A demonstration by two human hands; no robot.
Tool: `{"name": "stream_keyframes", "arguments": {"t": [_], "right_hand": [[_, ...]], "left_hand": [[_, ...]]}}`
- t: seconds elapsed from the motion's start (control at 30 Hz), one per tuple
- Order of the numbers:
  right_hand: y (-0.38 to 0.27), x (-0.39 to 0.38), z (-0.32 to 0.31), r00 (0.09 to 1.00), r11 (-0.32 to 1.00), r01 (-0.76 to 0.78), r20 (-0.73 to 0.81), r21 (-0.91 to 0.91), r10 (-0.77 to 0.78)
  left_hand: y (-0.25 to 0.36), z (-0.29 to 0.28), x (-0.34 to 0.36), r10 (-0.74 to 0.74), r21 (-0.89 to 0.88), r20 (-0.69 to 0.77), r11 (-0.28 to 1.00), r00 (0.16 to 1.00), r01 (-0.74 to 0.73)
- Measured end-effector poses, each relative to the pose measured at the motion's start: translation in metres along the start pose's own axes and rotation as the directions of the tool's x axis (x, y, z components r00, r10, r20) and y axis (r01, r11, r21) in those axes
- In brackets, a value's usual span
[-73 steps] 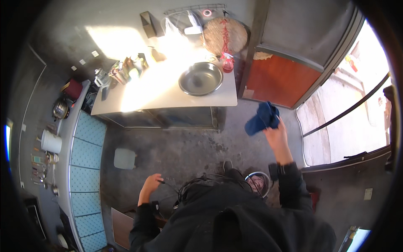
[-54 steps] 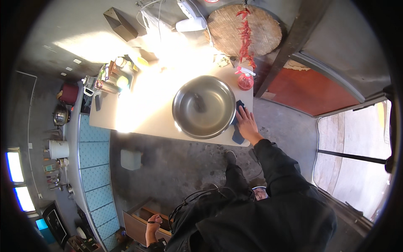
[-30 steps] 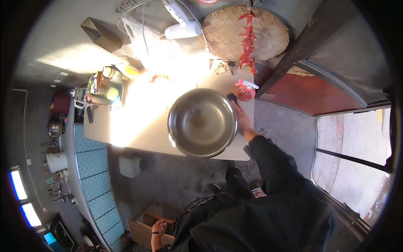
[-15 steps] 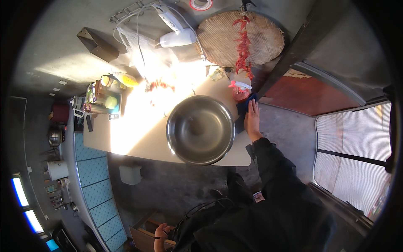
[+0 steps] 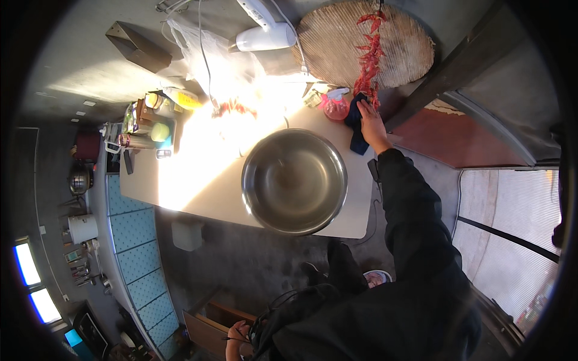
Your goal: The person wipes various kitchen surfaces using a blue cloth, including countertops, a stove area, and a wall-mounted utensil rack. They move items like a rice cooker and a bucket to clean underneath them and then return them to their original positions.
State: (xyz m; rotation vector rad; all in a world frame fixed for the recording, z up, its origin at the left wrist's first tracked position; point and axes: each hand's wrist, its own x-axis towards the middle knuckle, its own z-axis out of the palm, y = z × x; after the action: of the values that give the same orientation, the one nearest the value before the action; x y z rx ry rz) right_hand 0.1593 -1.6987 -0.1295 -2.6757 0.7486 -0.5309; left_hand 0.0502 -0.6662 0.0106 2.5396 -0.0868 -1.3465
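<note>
My right hand [image 5: 373, 125] is at the table's right edge, its fingers closed on a dark blue cloth [image 5: 359, 142] that hangs down along the tabletop. Just left of the cloth stands a pink spray bottle [image 5: 335, 108] with a white and pink head. A large steel basin [image 5: 293, 180] sits near the front right of the pale table [image 5: 352, 224], apart from both hands. Low on the left, my left hand [image 5: 237, 333] hangs away from the table with loosely bent fingers, and nothing shows in it. A dark band crosses that wrist.
Strong sunlight washes out the table's middle. A tray of packets and bottles [image 5: 150, 129] stands at the far left. On the wall hang a white hair dryer [image 5: 265, 37], a round woven lid [image 5: 325, 45] and dried red chillies [image 5: 369, 57]. A wooden drawer unit [image 5: 211, 331] is below.
My right hand has moved farther along the table's right edge with the cloth, which now shows more of its length. The view has shifted slightly, and the spray bottle appears turned.
</note>
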Motion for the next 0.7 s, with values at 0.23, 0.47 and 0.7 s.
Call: {"name": "stream_keyframes", "arguments": {"t": [0.23,0.47,0.7], "right_hand": [[-0.032,-0.081,0.005,0.991,0.985,-0.114,-0.06,0.131,0.123],[-0.145,-0.296,-0.052,0.954,0.993,-0.03,0.292,-0.116,0.063],[-0.199,-0.317,-0.048,0.937,0.991,-0.067,0.335,-0.112,0.101]], "left_hand": [[0.013,0.003,0.014,0.137,0.004,0.022,0.991,0.99,-0.137],[0.028,-0.014,0.05,0.349,0.452,0.214,0.792,0.912,-0.41],[0.013,-0.075,0.097,0.06,-0.039,-0.005,0.997,0.998,-0.06]]}}
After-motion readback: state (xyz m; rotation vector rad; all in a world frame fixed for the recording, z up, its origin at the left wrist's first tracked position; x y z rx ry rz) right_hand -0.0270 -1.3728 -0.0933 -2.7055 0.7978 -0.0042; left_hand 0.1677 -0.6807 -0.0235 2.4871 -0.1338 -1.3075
